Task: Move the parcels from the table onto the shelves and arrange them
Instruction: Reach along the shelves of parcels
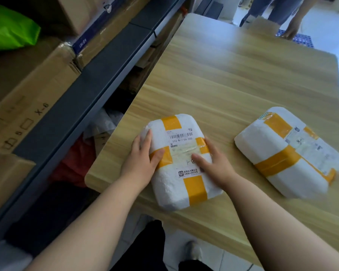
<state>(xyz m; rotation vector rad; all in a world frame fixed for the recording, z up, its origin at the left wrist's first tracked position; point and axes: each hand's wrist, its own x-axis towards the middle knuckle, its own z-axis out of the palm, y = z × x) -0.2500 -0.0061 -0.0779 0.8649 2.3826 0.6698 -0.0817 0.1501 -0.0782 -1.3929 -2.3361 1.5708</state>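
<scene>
1. A near parcel [170,184], a white, foam-wrapped, rounded rectangular packet banded with orange tape and carrying a printed barcode label, lies flat on the light wood-grain table [223,85], close to its front left corner.
2. The left hand [143,161] clasps the near parcel's left edge: the thumb lies across the orange band on top and the fingers run along the side.
3. The right hand [213,165] grasps the right edge of the same packet, thumb on the label and fingers wrapped over the side.
4. A second parcel [286,153], another white foam packet with orange tape and a label, lies on the table to the right, apart from the first and turned at an angle.
5. A dark grey metal shelf [90,85] runs along the table's left side, just beside it.
6. Brown cardboard boxes [27,94] stand on the shelf, with a bright green plastic bag [10,28] above them.
7. More packages show blurred on the lower level.
8. At the table's far end another person's hand [291,31] reaches down near a small brown carton [262,26].
</scene>
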